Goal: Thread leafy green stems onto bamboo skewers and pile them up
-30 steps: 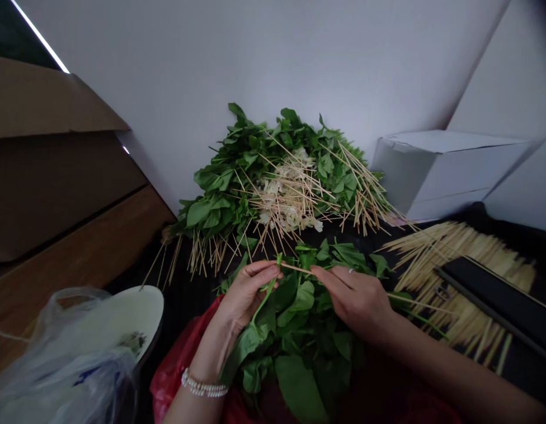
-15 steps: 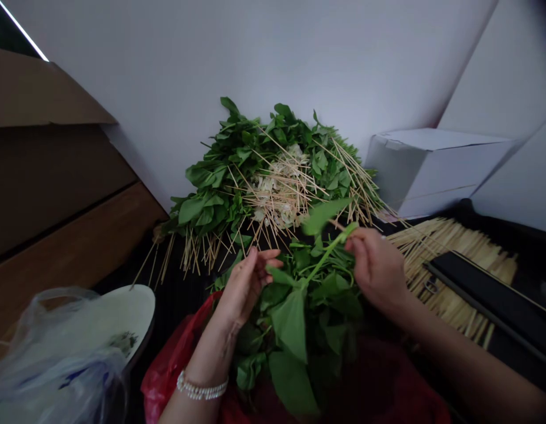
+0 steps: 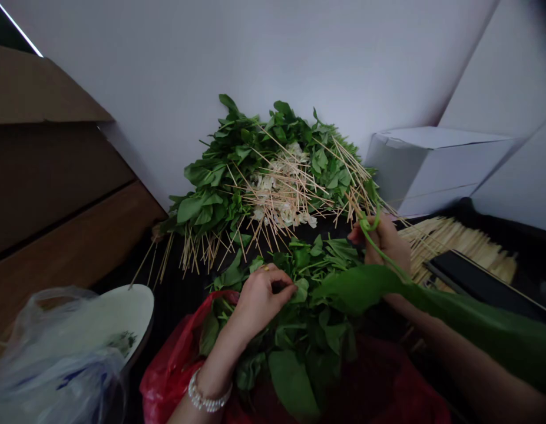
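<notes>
My right hand (image 3: 385,244) is closed on a leafy green stem (image 3: 370,235), raised at the right of the heap. One end of the stem curls above the fingers; its long leaf (image 3: 467,306) trails over my right forearm. My left hand (image 3: 266,297) is pinched at a small green leaf (image 3: 301,291) on the heap of loose leafy greens (image 3: 290,377). These greens lie in and over an open red plastic bag (image 3: 171,359). Behind stands a pile of greens on thin wooden skewers (image 3: 206,200), with pale, crinkled pieces on skewers (image 3: 285,182) in the middle.
Bare wooden skewers (image 3: 471,247) lie at the right, with a dark flat case (image 3: 476,288) on them. A white box (image 3: 436,165) stands behind. At the left are a white bowl (image 3: 142,312), a clear plastic bag (image 3: 47,377) and a cardboard box (image 3: 43,88).
My right hand has lifted slightly right, and the stem's leaf has swung from the heap across my right forearm. My left hand has moved down and right, its fingers closing to a pinch.
</notes>
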`<move>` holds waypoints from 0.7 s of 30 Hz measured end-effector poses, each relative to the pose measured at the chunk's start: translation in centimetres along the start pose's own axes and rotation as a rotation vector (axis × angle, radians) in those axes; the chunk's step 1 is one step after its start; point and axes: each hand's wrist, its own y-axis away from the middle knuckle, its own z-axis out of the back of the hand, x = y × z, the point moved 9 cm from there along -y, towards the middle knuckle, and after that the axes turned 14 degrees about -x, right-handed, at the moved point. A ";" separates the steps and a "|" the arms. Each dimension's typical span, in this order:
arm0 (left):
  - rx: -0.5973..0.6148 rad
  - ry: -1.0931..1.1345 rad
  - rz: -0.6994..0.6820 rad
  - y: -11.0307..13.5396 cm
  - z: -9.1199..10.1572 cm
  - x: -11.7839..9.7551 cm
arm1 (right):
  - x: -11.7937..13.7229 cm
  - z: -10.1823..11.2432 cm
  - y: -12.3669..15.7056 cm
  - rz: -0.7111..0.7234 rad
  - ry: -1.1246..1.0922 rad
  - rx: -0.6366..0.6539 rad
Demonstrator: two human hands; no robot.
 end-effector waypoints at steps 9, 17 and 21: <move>0.023 -0.107 -0.091 0.1 0.1 -0.8 | 1.3 0.4 0.3 -0.006 -0.027 0.008; -0.101 0.240 0.197 -0.5 1.3 1.3 | 1.5 0.3 0.6 -0.013 -0.065 0.008; -0.179 0.586 0.474 -0.1 1.3 2.9 | 2.4 0.5 0.7 0.060 -0.032 -0.005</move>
